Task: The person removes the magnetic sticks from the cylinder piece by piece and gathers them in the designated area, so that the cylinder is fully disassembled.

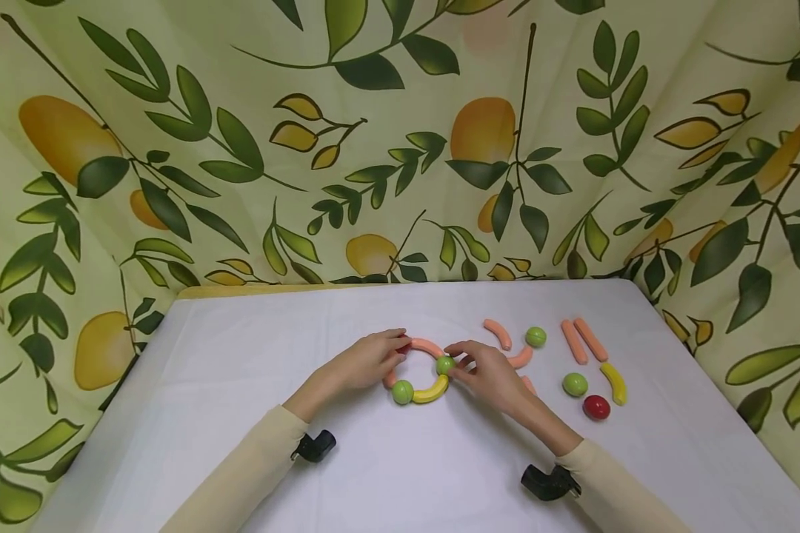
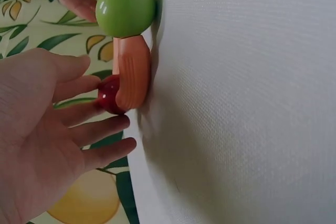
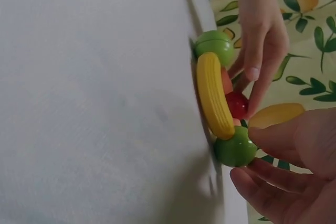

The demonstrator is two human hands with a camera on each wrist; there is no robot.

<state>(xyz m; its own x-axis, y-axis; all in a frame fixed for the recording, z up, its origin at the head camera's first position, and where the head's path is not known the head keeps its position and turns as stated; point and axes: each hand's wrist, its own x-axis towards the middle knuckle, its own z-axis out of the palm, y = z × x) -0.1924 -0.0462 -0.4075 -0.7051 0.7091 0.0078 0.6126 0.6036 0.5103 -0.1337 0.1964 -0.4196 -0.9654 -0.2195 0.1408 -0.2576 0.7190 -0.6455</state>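
A ring of toy pieces lies on the white tabletop between the hands: a yellow banana-shaped piece (image 1: pixel 431 390), a lower green ball (image 1: pixel 403 392), a right green ball (image 1: pixel 445 365), an upper curved orange piece (image 1: pixel 428 346), a left curved orange piece (image 2: pixel 134 72) and a red ball (image 2: pixel 108 95). My left hand (image 1: pixel 370 359) touches the red ball at the ring's upper left, fingers extended and spread, mostly covering it in the head view. With thumb and fingertips, my right hand (image 1: pixel 490 374) pinches the right green ball, where the banana and upper orange piece meet.
Loose pieces lie to the right: curved orange ones (image 1: pixel 497 333), one partly behind the right hand, straight orange sticks (image 1: pixel 574 341), green balls (image 1: pixel 575 384), a red ball (image 1: pixel 596 407) and a yellow banana shape (image 1: pixel 614 383). A leaf-patterned curtain (image 1: pixel 373 185) hangs behind the table.
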